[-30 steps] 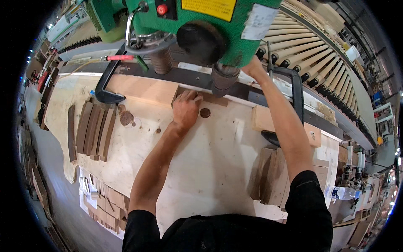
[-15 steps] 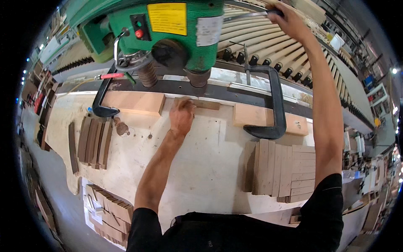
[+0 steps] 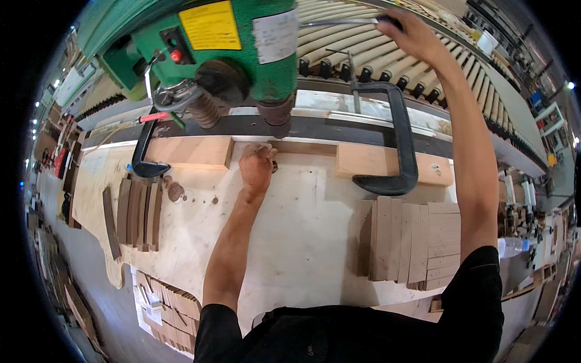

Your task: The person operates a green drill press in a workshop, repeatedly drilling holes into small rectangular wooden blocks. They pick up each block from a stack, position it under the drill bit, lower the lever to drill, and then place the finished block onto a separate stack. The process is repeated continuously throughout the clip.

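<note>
My left hand [image 3: 256, 166] is closed on the left end of a brown wooden strip [image 3: 305, 148], which lies along the dark fence. The strip's right end meets a pale wooden block [image 3: 366, 162]. My raised right hand [image 3: 414, 37] grips the black knob of a metal lever [image 3: 339, 22] on the green drill press [image 3: 275, 72]. The machine's spindle [image 3: 276, 112] hangs just behind the strip; its lower tip is hard to make out. Another pale block [image 3: 190, 152] sits left of my left hand. Black C-clamps [image 3: 402, 136] hold both blocks.
Brown wooden strips are stacked at the right [image 3: 411, 242] and left [image 3: 139, 215] of the pale work board [image 3: 296, 242]. More wood pieces [image 3: 175, 308] lie lower left. Behind the fence runs a roller conveyor [image 3: 375, 54]. A plastic bottle [image 3: 513, 247] is by my right sleeve.
The wooden strip has slid right until its end reaches the right block, with my left hand still on its left end. My right hand keeps hold of the lever. The whole view has shifted slightly.
</note>
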The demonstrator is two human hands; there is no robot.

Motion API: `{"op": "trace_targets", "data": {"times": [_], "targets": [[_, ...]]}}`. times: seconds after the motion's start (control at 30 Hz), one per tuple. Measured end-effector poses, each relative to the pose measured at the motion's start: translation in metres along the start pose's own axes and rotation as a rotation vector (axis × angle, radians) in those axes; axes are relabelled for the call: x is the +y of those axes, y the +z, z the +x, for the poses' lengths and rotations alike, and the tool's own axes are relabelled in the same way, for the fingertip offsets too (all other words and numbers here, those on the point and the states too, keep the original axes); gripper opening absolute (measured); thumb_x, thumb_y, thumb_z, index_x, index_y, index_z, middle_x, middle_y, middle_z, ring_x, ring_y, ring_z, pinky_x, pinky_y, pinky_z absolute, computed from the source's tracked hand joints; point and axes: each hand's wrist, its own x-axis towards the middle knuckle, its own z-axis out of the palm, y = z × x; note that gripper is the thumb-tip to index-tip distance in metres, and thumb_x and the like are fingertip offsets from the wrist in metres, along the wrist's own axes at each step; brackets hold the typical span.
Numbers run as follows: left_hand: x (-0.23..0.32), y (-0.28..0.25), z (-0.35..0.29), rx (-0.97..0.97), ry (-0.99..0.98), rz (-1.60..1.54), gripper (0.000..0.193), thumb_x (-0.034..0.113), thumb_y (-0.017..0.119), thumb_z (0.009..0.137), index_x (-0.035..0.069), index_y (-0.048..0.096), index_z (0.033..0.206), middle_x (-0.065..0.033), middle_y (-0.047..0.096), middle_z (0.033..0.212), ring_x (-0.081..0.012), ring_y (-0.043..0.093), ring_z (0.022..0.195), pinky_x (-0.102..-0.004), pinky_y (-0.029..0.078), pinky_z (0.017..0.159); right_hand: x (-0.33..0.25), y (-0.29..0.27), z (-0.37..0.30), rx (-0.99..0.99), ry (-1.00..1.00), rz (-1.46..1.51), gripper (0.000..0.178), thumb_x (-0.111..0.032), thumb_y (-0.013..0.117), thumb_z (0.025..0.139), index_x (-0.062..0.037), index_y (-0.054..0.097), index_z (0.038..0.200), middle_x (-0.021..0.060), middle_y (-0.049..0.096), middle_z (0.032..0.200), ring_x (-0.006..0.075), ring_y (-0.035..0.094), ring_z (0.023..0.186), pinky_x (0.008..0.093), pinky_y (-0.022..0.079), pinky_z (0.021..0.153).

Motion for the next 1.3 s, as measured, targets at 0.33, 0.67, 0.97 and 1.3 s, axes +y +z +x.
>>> {"op": "trace_targets", "data": {"times": [0.33, 0.67, 0.97, 1.3], "targets": [[-0.006, -0.005, -0.005, -0.062, -0.001, 0.045, 0.010, 0.008, 0.074, 0.073, 0.004, 0.066, 0.077, -0.0101, 0.060, 0.073, -0.0308, 0.058, 0.074, -0.0418, 0.048, 0.065, -0.061, 0.166, -0.052, -0.397, 0.354, 0.254, 0.050, -0.051, 0.051, 0.093, -0.0040, 0.055, 0.110, 0.0234, 0.063, 0.110, 0.0429, 0.059, 0.106, 0.0491, 0.047, 0.088], [-0.007, -0.005, 0.000, -0.038, 0.025, 0.011, 0.006, 0.009, 0.070, 0.076, 0.006, 0.064, 0.076, -0.0092, 0.057, 0.072, -0.0314, 0.057, 0.075, -0.0428, 0.047, 0.065, -0.099, 0.271, -0.016, -0.276, 0.393, 0.518, 0.066, -0.053, 0.053, 0.092, 0.0007, 0.049, 0.130, 0.0274, 0.058, 0.123, 0.0430, 0.055, 0.115, 0.0481, 0.045, 0.093], [-0.001, -0.005, -0.007, -0.064, 0.193, 0.083, 0.017, 0.010, 0.070, 0.078, 0.002, 0.062, 0.091, -0.0117, 0.062, 0.101, -0.0341, 0.058, 0.093, -0.0443, 0.049, 0.078, -0.021, 0.121, -0.065, -0.192, 0.310, 0.385, 0.046, -0.043, 0.061, 0.093, 0.0010, 0.060, 0.106, 0.0091, 0.067, 0.085, 0.0164, 0.060, 0.074, 0.0341, 0.050, 0.068], [0.082, -0.093, -0.046, -0.723, -0.331, -0.007, 0.031, 0.025, 0.071, 0.074, 0.000, 0.069, 0.092, -0.0130, 0.065, 0.074, -0.0241, 0.062, 0.068, -0.0361, 0.050, 0.065, -0.041, -0.022, -0.009, -0.268, 0.456, 0.456, 0.041, -0.036, 0.051, 0.096, 0.0008, 0.061, 0.110, 0.0111, 0.066, 0.093, 0.0193, 0.066, 0.076, 0.0336, 0.052, 0.058]]}}
